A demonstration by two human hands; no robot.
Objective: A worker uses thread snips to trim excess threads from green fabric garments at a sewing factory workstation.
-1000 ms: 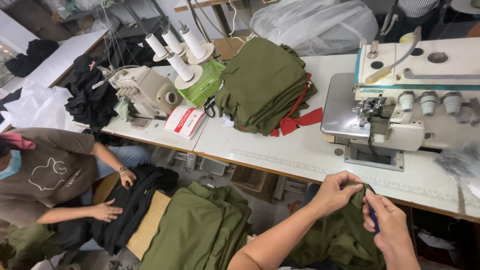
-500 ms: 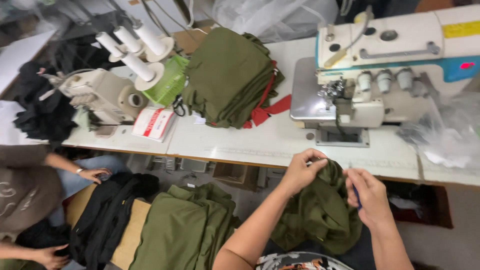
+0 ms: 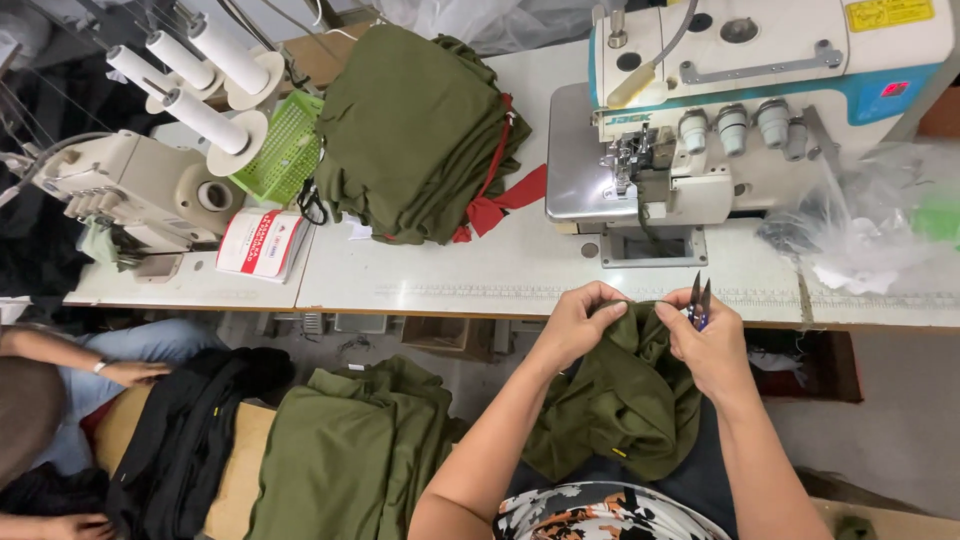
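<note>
2 hands working at the near edge of a white sewing table [image 3: 470, 270]. Left hand [image 3: 578, 322] pinching a fold of an olive-green garment [image 3: 615, 400], fingertips pressed together on the cloth and holding it up just below the table edge. Right hand [image 3: 708, 345] gripping a small pair of thread snips [image 3: 699, 300], fingers curled shut around the handle, blades pointing up and away just above the knuckles. Garment bunching between and beneath both sets of fingers, hanging down over the lap. Sitting just beyond the fingertips, on the table: a white and teal overlock machine [image 3: 720, 110]. Lying to the left of the left fingers, well apart: a stack of folded olive cloth [image 3: 415, 130] with a red strip [image 3: 500, 205] showing at its side. Piling below and left of the left fingers: more olive fabric [image 3: 350, 450] on a bench. Resting far to the right of the right fingers: crumpled clear plastic [image 3: 860, 230]. Sitting at the far left: another person, 1 hand [image 3: 130, 372] resting on a knee beside black fabric [image 3: 185, 430].
</note>
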